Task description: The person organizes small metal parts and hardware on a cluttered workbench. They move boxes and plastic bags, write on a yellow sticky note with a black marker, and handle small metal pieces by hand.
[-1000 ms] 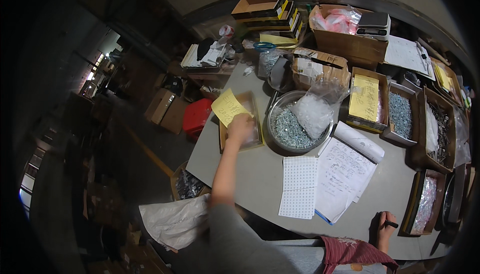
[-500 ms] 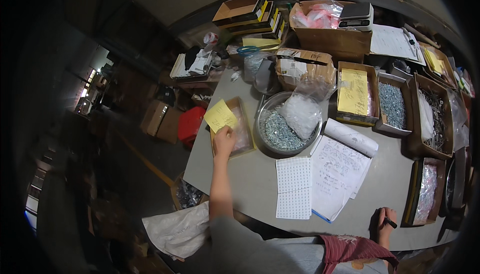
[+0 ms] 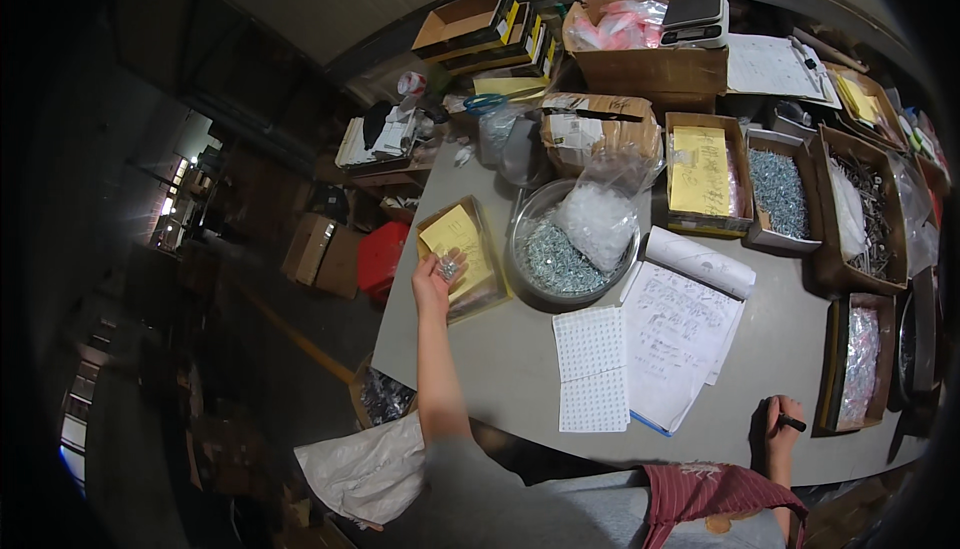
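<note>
My left hand [image 3: 431, 289] is palm up at the near left edge of a shallow open cardboard box [image 3: 495, 297]. Small shiny pieces [image 3: 447, 268], perhaps bagged hardware, rest in its curled fingers; their exact kind is too small to make out. A yellow paper slip [image 3: 466, 237] with handwriting lies inside that box, behind the fingers. At the table's near right, my right hand [image 3: 776, 434] is closed around a black marker pen [image 3: 792, 422] and rests on the tabletop. Between the hands lie a clipboard of handwritten sheets [image 3: 680, 324] and a printed white sheet [image 3: 592, 369].
A round tub [image 3: 520, 284] of small screws, with a clear bag of white pieces [image 3: 597, 224] on top, stands beside the left box. Open boxes of hardware [image 3: 778, 194] line the right and back. A red container [image 3: 380, 259] sits beyond the table's left edge.
The yellow slip, pinched by my left hand before, now lies in the box. My left hand has turned palm up with small shiny pieces in it. My right hand still holds the marker pen.
</note>
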